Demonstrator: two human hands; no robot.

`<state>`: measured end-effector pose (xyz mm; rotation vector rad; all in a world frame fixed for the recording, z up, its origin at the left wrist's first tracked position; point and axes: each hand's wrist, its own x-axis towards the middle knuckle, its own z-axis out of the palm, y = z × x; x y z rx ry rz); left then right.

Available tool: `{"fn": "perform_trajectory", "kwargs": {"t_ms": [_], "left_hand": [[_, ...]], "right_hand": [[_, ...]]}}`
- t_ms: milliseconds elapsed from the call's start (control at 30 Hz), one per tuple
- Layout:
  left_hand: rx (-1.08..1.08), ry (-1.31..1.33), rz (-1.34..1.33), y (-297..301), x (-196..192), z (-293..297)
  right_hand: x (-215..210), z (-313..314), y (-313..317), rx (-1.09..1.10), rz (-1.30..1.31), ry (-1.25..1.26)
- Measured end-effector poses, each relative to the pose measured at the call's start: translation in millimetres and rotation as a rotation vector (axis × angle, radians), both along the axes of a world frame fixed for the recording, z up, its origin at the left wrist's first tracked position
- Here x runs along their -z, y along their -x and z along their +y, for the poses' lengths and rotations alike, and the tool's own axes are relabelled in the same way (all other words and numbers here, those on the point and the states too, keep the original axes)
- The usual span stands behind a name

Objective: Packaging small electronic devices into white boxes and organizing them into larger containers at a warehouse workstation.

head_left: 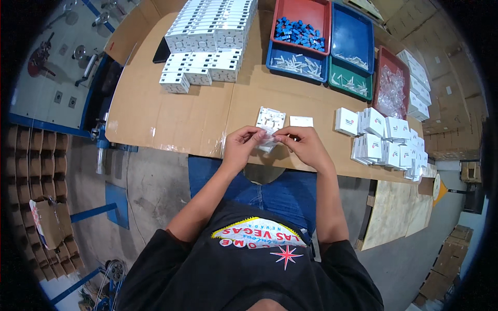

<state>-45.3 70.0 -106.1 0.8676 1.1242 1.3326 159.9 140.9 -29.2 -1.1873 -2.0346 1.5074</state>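
A small clear plastic bag [267, 137] is pinched between my two hands near the table's front edge. My left hand [243, 146] has its thumb and fingers closed on the bag's left side. On the other side, my right hand [306, 146] grips it with thumb and fingertips. What the bag contains is too small to make out. Just beyond my fingers lies a square white plastic plate [271, 116] with a round middle, partly covered by the bag and hands. A flat white card or box [301, 121] rests right of the plate.
Tall stacks of white square plastic units [199, 39] stand at the back left. A red tray [301, 10] holds blue pieces; a blue tray [272, 62] and a green tray [363, 93] hold small pale parts. Clear bags fill another red tray [382, 57]. Several white boxes [371, 147] are piled at right.
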Motion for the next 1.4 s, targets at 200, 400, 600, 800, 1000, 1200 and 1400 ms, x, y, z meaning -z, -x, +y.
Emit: {"fn": "perform_trajectory", "kwargs": {"t_ms": [200,400,600,800,1000,1200,1400], "left_hand": [[-0.239,-0.112,-0.077,-12,-62,-3],[-0.22,-0.209,-0.005,-16,-88,-11],[-0.18,-0.277,0.058,-18,-98,-14],[-0.168,-0.274,0.071,-13,-97,-11],[-0.135,-0.267,0.077,-18,-100,-8],[-0.129,-0.264,0.078,-18,-101,-7],[-0.104,-0.267,0.035,-17,-103,-9]], "right_hand": [[-25,-21,9,0.422,0.512,-0.01],[-41,-42,12,0.375,0.49,0.035],[-40,-43,10,0.368,0.553,0.056],[-35,-42,13,0.399,0.598,0.044],[-29,-43,17,0.474,0.649,-0.046],[-27,-48,15,0.47,0.649,-0.029],[-38,-47,12,0.437,0.616,-0.004]]}}
